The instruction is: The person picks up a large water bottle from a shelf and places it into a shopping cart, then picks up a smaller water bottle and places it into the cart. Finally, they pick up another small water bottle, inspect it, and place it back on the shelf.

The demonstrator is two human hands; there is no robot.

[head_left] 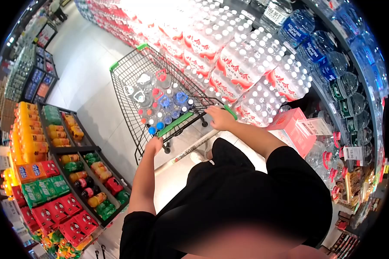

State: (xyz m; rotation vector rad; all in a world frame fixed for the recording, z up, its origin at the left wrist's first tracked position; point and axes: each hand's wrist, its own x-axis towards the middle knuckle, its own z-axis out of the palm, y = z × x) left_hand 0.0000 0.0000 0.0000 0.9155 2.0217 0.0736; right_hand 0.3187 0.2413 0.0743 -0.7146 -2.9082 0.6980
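Note:
A black wire shopping cart (124, 101) with green corner pieces stands in front of me. My left hand (154, 145) is closed around the left part of the cart's green handle (176, 125). Farther right, my right hand (219, 118) grips the same bar near its green right end. Inside the basket lie several bottles with white, red, orange and blue caps, among them large clear water jugs (143, 80) with carry handles at the far end. Blue-capped bottles (156, 127) sit closest to my left hand. My fingers are partly hidden by the backs of my hands.
Shrink-wrapped packs of water bottles (235, 64) are stacked along the right, beside a shelf of large water jugs (315, 49) and a pink box (291, 129). On the left stands a drinks display (67, 149). A tiled aisle (80, 56) leads forward; a person (58, 9) is far off.

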